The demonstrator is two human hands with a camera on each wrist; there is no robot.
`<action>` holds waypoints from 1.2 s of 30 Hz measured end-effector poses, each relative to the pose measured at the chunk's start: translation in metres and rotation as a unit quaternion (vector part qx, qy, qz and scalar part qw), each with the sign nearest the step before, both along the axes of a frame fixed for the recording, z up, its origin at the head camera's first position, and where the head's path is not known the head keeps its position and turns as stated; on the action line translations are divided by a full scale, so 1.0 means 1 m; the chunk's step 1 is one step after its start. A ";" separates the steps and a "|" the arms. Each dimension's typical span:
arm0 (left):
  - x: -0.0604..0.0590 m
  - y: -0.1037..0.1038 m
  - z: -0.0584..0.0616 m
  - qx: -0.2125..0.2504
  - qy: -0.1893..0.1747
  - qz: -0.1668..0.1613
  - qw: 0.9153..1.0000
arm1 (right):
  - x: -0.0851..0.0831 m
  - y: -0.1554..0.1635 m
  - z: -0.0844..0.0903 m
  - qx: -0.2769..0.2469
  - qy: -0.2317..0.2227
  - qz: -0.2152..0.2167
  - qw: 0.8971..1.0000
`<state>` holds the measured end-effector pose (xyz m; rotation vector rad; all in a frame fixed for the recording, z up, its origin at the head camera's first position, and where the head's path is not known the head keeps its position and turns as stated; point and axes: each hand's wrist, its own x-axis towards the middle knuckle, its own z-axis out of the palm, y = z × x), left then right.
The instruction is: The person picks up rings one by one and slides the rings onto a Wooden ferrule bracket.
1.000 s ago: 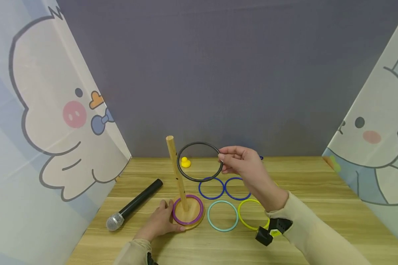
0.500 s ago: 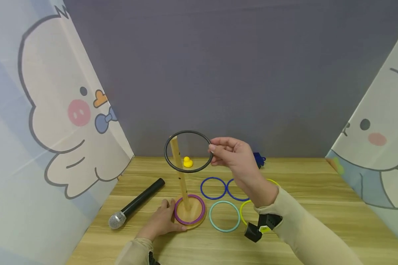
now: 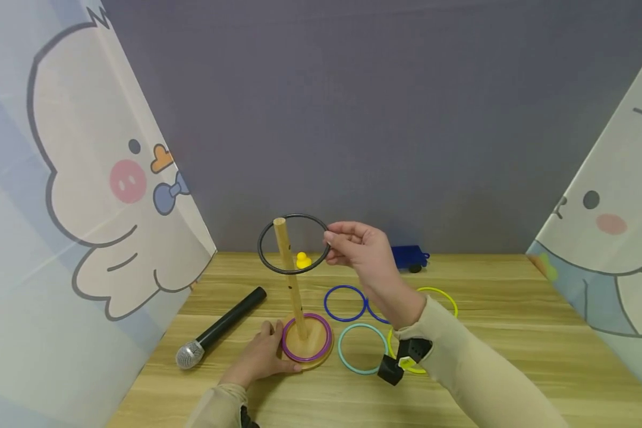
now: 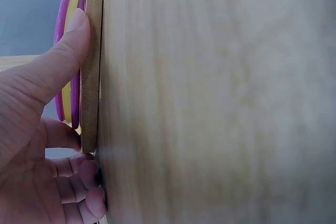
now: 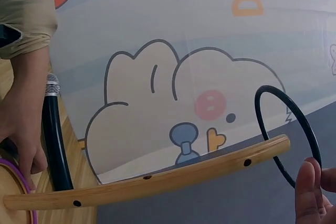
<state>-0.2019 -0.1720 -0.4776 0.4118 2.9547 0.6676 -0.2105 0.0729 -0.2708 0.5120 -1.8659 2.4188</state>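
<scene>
My right hand [image 3: 336, 242] pinches a thin black ring [image 3: 259, 246] by its right edge and holds it up in the air. In the head view the ring's outline frames the top of the upright wooden peg [image 3: 291, 279]. In the right wrist view the black ring [image 5: 299, 118] hangs just past the peg [image 5: 157, 179] tip, beside my fingertips [image 5: 310, 190]. My left hand [image 3: 257, 358] holds the round wooden base [image 3: 321, 355], thumb lying over its rim [image 4: 93, 66]. A purple ring [image 3: 288, 353] lies on that base.
Loose rings lie right of the base: a blue ring [image 3: 345, 289], a teal ring [image 3: 342, 356] and a yellow ring [image 3: 441, 292], partly under my forearm. A black microphone [image 3: 222, 329] lies to the left. A yellow duck [image 3: 302, 260] and a blue toy car [image 3: 409, 257] sit at the back.
My right hand has carried the black ring leftward and slightly up, from beside the peg to around its top. My left hand has stayed on the base.
</scene>
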 end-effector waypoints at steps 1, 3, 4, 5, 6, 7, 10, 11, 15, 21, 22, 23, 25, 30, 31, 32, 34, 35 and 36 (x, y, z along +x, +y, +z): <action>0.000 0.000 0.000 0.000 0.001 0.000 1.000 | 0.000 0.000 -0.001 0.006 -0.004 -0.002 1.000; 0.000 0.000 0.000 0.000 0.003 0.000 1.000 | 0.000 0.000 -0.004 0.013 -0.014 -0.001 1.000; 0.000 0.000 -0.001 0.000 0.003 0.000 1.000 | 0.000 0.000 -0.005 0.017 -0.019 -0.001 1.000; 0.000 0.000 -0.001 0.000 0.004 0.000 1.000 | 0.000 0.000 -0.008 0.020 -0.022 -0.001 1.000; 0.000 0.000 -0.001 0.000 0.004 0.000 1.000 | 0.000 0.000 -0.010 0.024 -0.026 -0.002 0.999; 0.000 0.000 -0.001 0.001 0.005 0.000 1.000 | 0.000 0.000 -0.013 0.028 -0.029 -0.002 0.999; -0.001 0.000 -0.002 0.001 0.006 -0.001 1.000 | 0.000 0.001 -0.023 0.038 -0.035 -0.004 0.999; -0.001 -0.001 -0.002 0.001 0.006 -0.001 1.000 | 0.000 0.001 -0.026 0.040 -0.038 -0.006 0.998; -0.001 -0.001 -0.003 0.001 0.003 0.000 1.000 | -0.001 0.002 -0.037 0.040 -0.052 -0.007 0.998; -0.002 -0.001 -0.003 -0.003 0.001 0.003 1.000 | -0.002 0.003 -0.050 0.040 -0.073 -0.014 0.996; -0.002 0.000 -0.003 -0.005 0.002 0.003 1.000 | -0.003 0.004 -0.052 0.041 -0.076 -0.014 0.996; -0.002 0.000 -0.003 -0.005 0.002 0.003 1.000 | -0.003 0.004 -0.055 0.042 -0.078 -0.013 0.996; -0.001 0.000 -0.002 -0.005 0.003 0.002 1.000 | -0.003 0.005 -0.060 0.045 -0.082 -0.010 0.996; 0.000 0.000 -0.001 0.002 0.007 0.000 1.000 | -0.005 0.006 -0.074 0.054 -0.096 -0.006 0.994; 0.000 0.000 -0.001 0.002 0.008 0.000 1.000 | -0.006 0.007 -0.077 0.057 -0.097 -0.004 0.994; 0.000 0.000 -0.001 0.003 0.008 0.001 1.000 | -0.006 0.007 -0.080 0.060 -0.097 -0.003 0.993; 0.000 0.001 -0.001 0.002 0.009 0.002 1.000 | -0.006 0.007 -0.087 0.066 -0.098 0.000 0.993; 0.000 0.001 -0.001 0.002 0.008 0.002 1.000 | -0.006 0.007 -0.090 0.070 -0.099 0.002 0.993; 0.000 0.001 -0.001 0.002 0.007 0.003 1.000 | -0.006 0.007 -0.093 0.075 -0.099 0.004 0.992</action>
